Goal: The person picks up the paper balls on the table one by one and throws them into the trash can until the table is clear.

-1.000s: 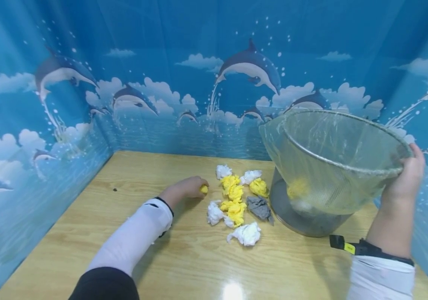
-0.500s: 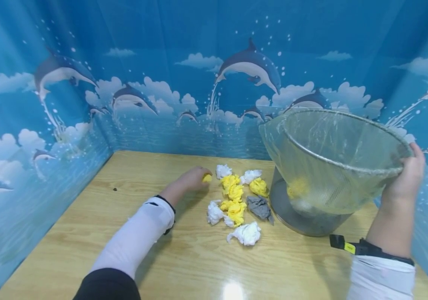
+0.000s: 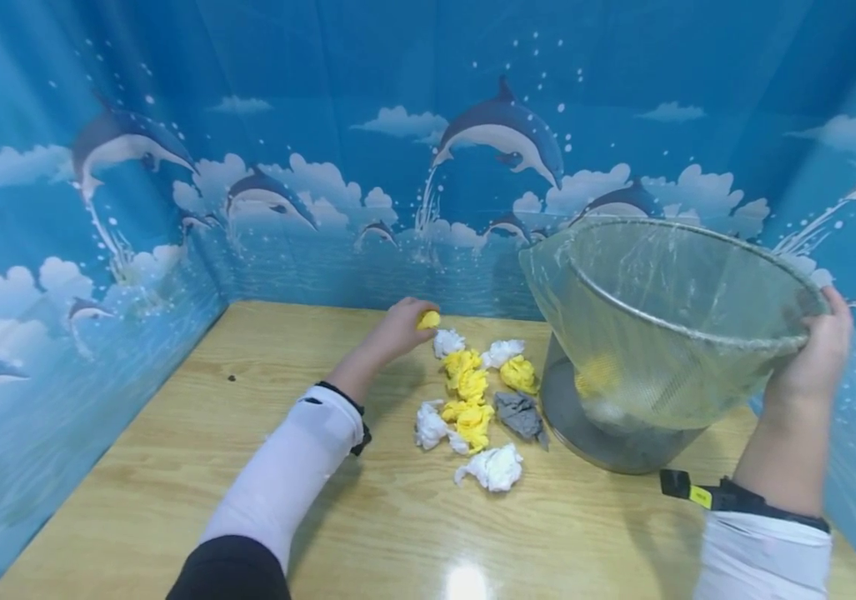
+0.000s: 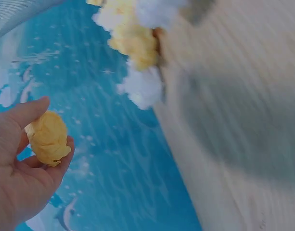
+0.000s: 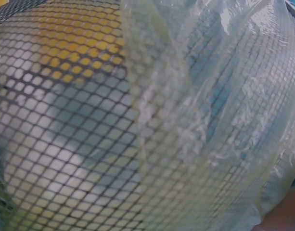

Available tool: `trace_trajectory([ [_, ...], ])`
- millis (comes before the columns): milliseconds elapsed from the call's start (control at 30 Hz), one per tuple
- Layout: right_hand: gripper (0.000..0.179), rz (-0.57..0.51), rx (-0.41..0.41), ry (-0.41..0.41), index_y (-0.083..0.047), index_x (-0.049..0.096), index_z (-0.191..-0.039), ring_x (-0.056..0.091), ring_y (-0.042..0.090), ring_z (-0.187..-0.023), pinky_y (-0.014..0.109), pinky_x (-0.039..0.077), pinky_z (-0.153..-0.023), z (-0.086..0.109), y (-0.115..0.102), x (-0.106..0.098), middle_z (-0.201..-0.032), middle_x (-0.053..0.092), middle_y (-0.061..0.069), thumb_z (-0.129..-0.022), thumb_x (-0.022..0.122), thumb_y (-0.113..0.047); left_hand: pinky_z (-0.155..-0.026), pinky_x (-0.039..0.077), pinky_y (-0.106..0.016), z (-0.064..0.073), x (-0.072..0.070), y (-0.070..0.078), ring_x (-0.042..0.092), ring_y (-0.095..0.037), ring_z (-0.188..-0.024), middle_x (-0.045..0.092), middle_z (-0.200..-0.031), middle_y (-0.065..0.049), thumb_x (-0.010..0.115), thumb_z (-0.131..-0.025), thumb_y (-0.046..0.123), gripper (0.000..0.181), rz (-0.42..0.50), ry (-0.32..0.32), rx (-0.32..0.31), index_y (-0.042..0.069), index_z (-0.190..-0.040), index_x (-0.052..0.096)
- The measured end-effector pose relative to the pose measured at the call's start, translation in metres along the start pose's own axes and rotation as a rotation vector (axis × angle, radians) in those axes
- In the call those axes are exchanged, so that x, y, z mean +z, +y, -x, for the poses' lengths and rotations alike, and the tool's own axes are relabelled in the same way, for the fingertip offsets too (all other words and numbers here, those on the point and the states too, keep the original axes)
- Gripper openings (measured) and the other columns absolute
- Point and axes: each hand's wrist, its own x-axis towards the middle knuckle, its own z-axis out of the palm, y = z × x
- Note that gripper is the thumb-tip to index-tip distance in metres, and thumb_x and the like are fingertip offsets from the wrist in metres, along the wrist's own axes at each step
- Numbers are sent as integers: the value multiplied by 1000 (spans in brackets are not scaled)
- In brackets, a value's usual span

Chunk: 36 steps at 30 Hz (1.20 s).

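Note:
My left hand [image 3: 397, 329] pinches a crumpled yellow paper ball [image 4: 47, 137] between thumb and fingers, above the back of the table. Just below it, in the head view, lies a crumpled white paper ball [image 3: 448, 342]. At the right, my right hand [image 3: 810, 354] grips the rim of a mesh wastebasket [image 3: 623, 450] lined with a thin, pale yellow-green plastic bag [image 3: 645, 392]. Through the mesh, yellow paper [image 5: 80, 41] and white and greyish paper show inside. The right wrist view is mostly mesh and liner, with only a bit of hand at its lower right corner.
Several yellow paper balls [image 3: 471, 423] and white ones [image 3: 495, 468] lie in a loose cluster left of the wastebasket, with one grey ball [image 3: 520, 415] beside its base. A blue dolphin-print curtain [image 3: 307, 267] backs the wooden table [image 3: 262, 450]. A dark speck [image 3: 231, 378] marks the tabletop.
My left hand has moved up and to the right in the head view, toward the back of the table, carrying the yellow paper ball. The right hand and wastebasket have stayed put.

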Motion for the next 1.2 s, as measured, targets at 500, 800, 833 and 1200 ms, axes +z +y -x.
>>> trace_trajectory([
  [500,67,-13,-12,5,-30,30,-151,21,-1,-137,17,12,-113,1,0,1,-157,12,-20,-89,25,-3,-103,47,-43,-7,-8,70,43,-28,-133,41,-148,-10,60,-97,28,49,280,246,73,18,-143,48],
  [800,67,27,-28,6,-30,26,-152,6,-4,-141,16,5,-115,3,-2,3,-159,6,-19,-91,22,-5,-94,51,-33,-18,-11,124,49,-21,-127,46,-143,-5,60,-96,29,47,435,371,188,23,-142,50],
  [833,66,28,-30,8,-30,26,-152,6,-3,-141,16,5,-115,3,-2,4,-159,6,-19,-91,22,-5,-95,51,-33,-19,-11,129,48,-21,-128,46,-143,-5,60,-97,29,47,435,374,207,23,-142,50],
  [1200,68,-17,-28,8,-28,29,-151,12,-3,-139,15,9,-112,-1,-3,2,-158,8,-20,-89,23,-2,-93,49,-23,-28,-23,189,48,-16,-126,43,-147,-2,59,-97,31,51,429,347,287,24,-145,45],
])
